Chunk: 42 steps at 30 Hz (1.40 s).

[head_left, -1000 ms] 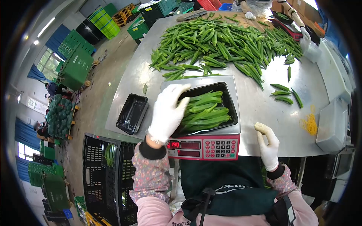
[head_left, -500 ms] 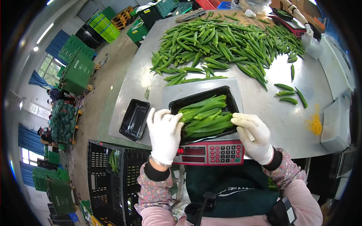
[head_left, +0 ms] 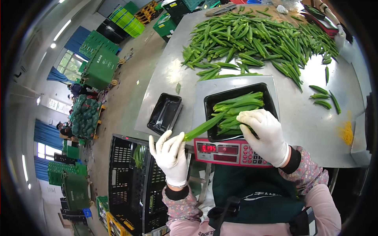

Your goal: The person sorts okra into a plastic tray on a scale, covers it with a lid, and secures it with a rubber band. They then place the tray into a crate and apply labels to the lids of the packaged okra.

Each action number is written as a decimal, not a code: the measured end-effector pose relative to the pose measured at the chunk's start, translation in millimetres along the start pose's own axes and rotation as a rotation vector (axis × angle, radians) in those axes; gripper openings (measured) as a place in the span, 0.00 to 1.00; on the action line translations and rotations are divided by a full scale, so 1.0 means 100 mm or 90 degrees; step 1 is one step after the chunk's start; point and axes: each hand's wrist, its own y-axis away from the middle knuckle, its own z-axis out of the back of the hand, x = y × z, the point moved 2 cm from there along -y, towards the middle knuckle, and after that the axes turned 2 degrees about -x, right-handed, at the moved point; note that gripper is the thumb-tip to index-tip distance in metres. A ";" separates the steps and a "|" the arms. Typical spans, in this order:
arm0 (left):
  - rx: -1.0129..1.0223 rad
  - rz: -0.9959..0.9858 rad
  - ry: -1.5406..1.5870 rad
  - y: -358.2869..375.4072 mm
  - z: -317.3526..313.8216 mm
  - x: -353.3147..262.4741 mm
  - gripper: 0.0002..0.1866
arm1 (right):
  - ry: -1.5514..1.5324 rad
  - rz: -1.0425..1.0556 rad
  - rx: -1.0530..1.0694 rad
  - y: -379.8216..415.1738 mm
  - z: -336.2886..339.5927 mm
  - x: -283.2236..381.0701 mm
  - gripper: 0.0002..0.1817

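Observation:
Pinched by its tip in my gloved left hand (head_left: 169, 155) is a long okra pod (head_left: 204, 127), slanting across the near left rim of a black plastic tray (head_left: 210, 98). More okra pods (head_left: 240, 104) lie lengthwise in that tray. My gloved right hand (head_left: 263, 133) reaches over the tray's right side, its curled fingers and thumb closed around the pods' right ends. Under the tray is a digital scale (head_left: 232, 151) with a red panel; its lit display seems to read 0.195. A second black tray (head_left: 165, 113), with no okra in it, rests left of the scale.
A big heap of okra (head_left: 256, 43) covers the far part of the metal table (head_left: 157, 80). Several loose pods (head_left: 323, 96) and yellow bands (head_left: 345, 133) lie at right. A black crate (head_left: 122, 173) stands below the table's left edge. Green bins (head_left: 100, 69) line the floor beyond.
My left hand has drawn one okra pod out toward the lower left. My right hand has shifted inward over the pods. The whole view has swung, moving the scene rightward.

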 end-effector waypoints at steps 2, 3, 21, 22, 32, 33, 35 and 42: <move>-0.013 0.023 0.021 0.06 0.02 0.01 0.13 | -0.057 -0.005 0.015 0.02 -0.02 0.07 0.13; -0.013 0.023 0.019 0.08 0.05 0.03 0.13 | -0.073 -0.015 0.018 0.03 -0.03 0.09 0.14; 0.076 -0.005 0.346 -0.29 -0.52 -0.51 0.15 | -0.740 -0.600 -0.060 0.58 0.58 -0.17 0.25; 0.071 -0.010 0.333 -0.40 -0.58 -0.52 0.12 | -0.738 -0.602 -0.066 0.62 0.61 -0.19 0.25; 0.251 -0.193 0.163 -0.59 -1.09 -0.59 0.12 | -0.691 -0.651 -0.094 0.84 0.76 -0.32 0.22; 0.254 -0.194 0.162 -0.59 -1.08 -0.60 0.12 | -0.673 -0.661 -0.108 0.84 0.76 -0.33 0.22; 0.216 -0.206 0.148 -0.60 -1.04 -0.61 0.12 | -0.656 -0.671 -0.121 0.84 0.77 -0.35 0.22; 0.189 -0.124 0.204 -0.64 -0.85 -0.52 0.14 | -0.662 -0.678 -0.132 0.90 0.82 -0.43 0.21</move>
